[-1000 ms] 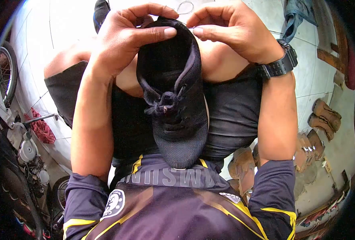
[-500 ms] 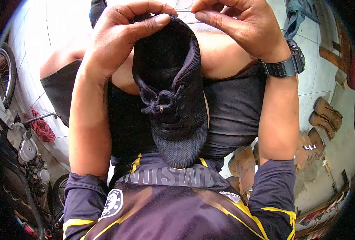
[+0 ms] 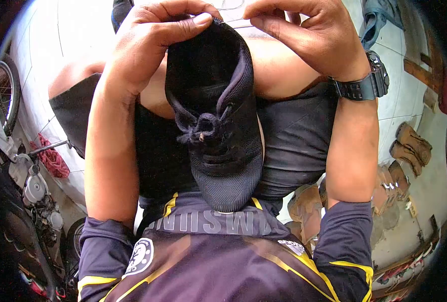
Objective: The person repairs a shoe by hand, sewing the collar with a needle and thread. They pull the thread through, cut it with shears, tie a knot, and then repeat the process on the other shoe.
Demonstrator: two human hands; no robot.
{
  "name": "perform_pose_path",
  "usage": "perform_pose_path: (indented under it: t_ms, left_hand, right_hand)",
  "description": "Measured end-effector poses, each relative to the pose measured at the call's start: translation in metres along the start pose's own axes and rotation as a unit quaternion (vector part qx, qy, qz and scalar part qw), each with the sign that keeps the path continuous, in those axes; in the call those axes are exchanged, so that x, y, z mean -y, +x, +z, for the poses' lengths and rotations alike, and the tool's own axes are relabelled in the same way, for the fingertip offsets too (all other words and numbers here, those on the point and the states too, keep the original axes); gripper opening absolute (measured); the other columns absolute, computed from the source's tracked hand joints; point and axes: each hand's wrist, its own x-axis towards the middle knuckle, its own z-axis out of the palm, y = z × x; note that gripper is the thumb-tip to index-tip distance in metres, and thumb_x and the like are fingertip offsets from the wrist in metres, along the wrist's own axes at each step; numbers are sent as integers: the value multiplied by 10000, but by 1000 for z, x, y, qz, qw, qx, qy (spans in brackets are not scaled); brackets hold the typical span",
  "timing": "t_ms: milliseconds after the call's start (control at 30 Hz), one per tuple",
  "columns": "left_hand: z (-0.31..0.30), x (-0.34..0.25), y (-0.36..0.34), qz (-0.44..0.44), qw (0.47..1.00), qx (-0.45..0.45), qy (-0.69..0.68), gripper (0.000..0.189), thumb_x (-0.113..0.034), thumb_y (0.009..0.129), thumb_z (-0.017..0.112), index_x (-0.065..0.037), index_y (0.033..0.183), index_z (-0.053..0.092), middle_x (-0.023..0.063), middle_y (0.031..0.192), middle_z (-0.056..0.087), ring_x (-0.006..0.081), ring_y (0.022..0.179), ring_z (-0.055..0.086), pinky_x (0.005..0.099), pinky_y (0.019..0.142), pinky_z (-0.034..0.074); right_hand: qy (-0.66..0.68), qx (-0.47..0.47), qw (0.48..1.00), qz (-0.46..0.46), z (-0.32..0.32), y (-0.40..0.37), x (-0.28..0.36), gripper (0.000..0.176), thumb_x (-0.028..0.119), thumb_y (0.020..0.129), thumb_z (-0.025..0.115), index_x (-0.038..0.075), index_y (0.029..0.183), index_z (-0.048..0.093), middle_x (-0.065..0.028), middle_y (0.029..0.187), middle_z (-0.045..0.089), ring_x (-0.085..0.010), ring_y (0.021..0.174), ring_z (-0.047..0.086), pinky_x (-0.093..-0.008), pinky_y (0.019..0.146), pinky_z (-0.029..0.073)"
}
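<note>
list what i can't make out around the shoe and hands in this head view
All in the head view:
Black shoe: sole, hidden under the upper.
Left hand: some fingertips, hidden behind the shoe and the hand itself.
Right hand: whatever it may pinch, too small to tell; its upper side is cut off by the top edge.
Watch: display, turned away from the camera.

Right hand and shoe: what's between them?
Head view: a gap separates right hand and shoe, pale floor showing through; anything very fine can't be ruled out.
</note>
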Motion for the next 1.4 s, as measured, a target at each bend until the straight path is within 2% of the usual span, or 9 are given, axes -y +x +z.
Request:
perform_pose_path:
  t_ms: [367, 567, 633, 733, 833, 967, 1167, 1367, 1400]
  left_hand:
    - [1, 0, 0, -3, 1000, -13, 15, 214, -97, 970, 676, 17, 1145, 725, 66, 1064, 746, 155, 995, 703, 290, 937, 541]
    - [-1, 1, 2, -10, 1000, 3, 8, 222, -113, 965, 684, 12, 1144, 726, 60, 1071, 742, 147, 994, 697, 287, 943, 531]
    - [0, 2, 2, 35, 996, -9, 86, 226, -124, 965, 685, 7, 1144, 727, 57, 1080, 741, 147, 1024, 687, 290, 973, 510]
    - [-1, 1, 1, 8, 999, -3, 50, 231, -134, 963, 687, 4, 1143, 727, 56, 1087, 741, 148, 1051, 678, 290, 999, 487]
    - [0, 2, 2, 24, 997, -12, 77, 235, -142, 964, 688, 5, 1143, 726, 56, 1091, 741, 151, 1054, 678, 291, 1007, 483]
    - [-1, 2, 3, 33, 995, -8, 89, 234, -142, 964, 688, 5, 1142, 726, 57, 1094, 741, 151, 1051, 680, 288, 1003, 485]
    - [1, 0, 2, -2, 998, -4, 55, 231, -140, 970, 679, 10, 1139, 724, 57, 1085, 743, 147, 1046, 683, 283, 995, 488]
    - [-1, -2, 5, -5, 995, 1, 104, 242, -165, 956, 697, 3, 1128, 728, 53, 1069, 742, 136, 1011, 686, 270, 956, 501]
    - [-3, -4, 6, -13, 995, 19, 101, 243, -172, 952, 701, -1, 1121, 731, 48, 1061, 742, 133, 1005, 684, 269, 948, 502]
  right_hand:
    - [61, -6, 998, -11, 4, -1, -17, 117, -60, 799, 717, -6, 893, 761, -110, 845, 719, -189, 709, 685, -297, 599, 522]
    - [-19, -2, 999, -42, 3, 1, -13, 126, -68, 779, 719, -15, 889, 753, -126, 838, 709, -224, 716, 697, -308, 606, 532]
    - [-2, -18, 998, -62, 5, 1, -12, 129, -68, 777, 718, -17, 890, 751, -130, 838, 707, -236, 716, 700, -315, 607, 535]
    - [-26, -9, 998, -51, 3, 1, -9, 126, -68, 778, 717, -19, 889, 749, -133, 841, 705, -244, 718, 702, -318, 608, 535]
    - [-8, -25, 998, -49, 4, 1, -10, 122, -70, 779, 714, -18, 885, 746, -132, 837, 702, -244, 720, 702, -319, 608, 532]
    - [-34, -13, 998, -49, 3, 1, -10, 121, -74, 780, 709, -17, 881, 741, -130, 837, 696, -243, 723, 700, -322, 607, 528]
    - [1, -26, 998, -60, 6, 2, -10, 121, -77, 777, 704, -13, 877, 727, -132, 844, 685, -258, 729, 694, -329, 609, 520]
    - [-33, -25, 994, -101, 8, 3, -10, 140, -76, 763, 709, -3, 881, 726, -124, 850, 686, -266, 734, 693, -336, 614, 525]
    - [-5, -31, 995, -100, 12, 3, -14, 142, -76, 763, 710, -1, 883, 726, -124, 852, 687, -264, 735, 693, -337, 614, 526]
